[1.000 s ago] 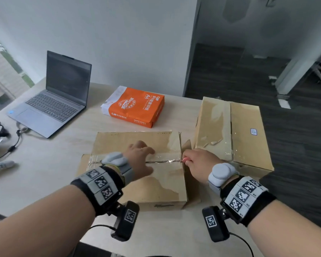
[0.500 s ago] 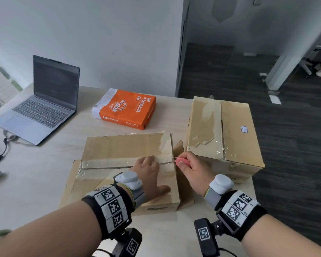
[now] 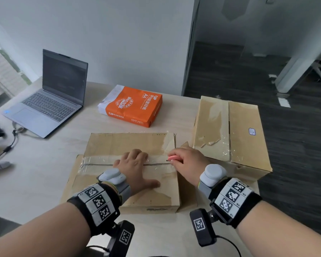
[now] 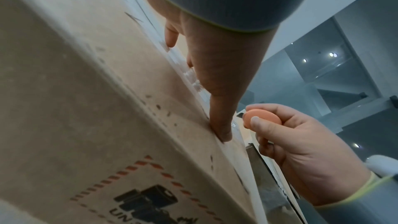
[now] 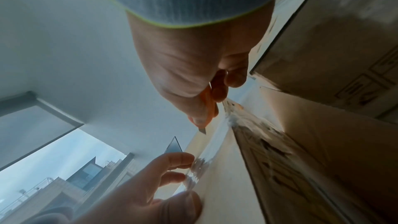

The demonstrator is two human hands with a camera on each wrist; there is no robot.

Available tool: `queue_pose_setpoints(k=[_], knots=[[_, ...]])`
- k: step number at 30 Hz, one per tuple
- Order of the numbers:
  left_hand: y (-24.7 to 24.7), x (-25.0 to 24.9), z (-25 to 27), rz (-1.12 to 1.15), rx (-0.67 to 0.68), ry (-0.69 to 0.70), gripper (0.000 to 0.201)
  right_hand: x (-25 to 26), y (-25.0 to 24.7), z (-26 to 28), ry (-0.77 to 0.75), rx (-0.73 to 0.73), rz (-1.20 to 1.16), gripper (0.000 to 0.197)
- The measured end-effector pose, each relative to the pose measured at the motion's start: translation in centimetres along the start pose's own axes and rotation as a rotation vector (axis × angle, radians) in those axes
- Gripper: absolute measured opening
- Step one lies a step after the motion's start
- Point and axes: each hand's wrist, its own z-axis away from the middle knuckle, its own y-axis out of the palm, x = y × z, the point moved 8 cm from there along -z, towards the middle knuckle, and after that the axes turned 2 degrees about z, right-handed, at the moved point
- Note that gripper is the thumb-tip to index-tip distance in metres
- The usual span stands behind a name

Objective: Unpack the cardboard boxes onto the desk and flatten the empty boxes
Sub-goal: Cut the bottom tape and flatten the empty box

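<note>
A taped cardboard box (image 3: 119,145) lies in front of me on the desk (image 3: 44,173). My left hand (image 3: 135,167) lies flat on its lid, fingers spread across the taped middle seam (image 3: 96,164). My right hand (image 3: 185,162) pinches a small orange cutter (image 3: 172,157) at the seam's right end. In the left wrist view the cutter (image 4: 262,120) shows a short blade beside my left fingers (image 4: 219,117). The right wrist view shows the blade tip of the cutter (image 5: 207,108) just off the tape. A second taped box (image 3: 230,130) stands to the right.
An orange ream of A4 paper (image 3: 133,106) lies behind the near box. An open laptop (image 3: 50,97) sits at the back left, with cables (image 3: 6,138) at the left edge. The desk's right edge runs just past the second box, dark floor (image 3: 285,145) beyond.
My left hand slid from the seam's far side down onto the near flap. My right hand with the cutter stays at the seam's right end. My head view shifted.
</note>
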Motion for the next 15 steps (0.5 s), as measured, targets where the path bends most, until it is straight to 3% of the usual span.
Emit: queue_pose_setpoints(k=[6,15], knots=[[0.5,1.3,0.2,0.041,-0.008,0.019,0.086,2.8,2.2,-1.9,-0.081,0.124,0.12,0.014],[1.3,1.9,0.7,0.113,-0.031,0.007,0.081,4.2,3.8,-3.6,-0.17,0.175,0.281,0.019]])
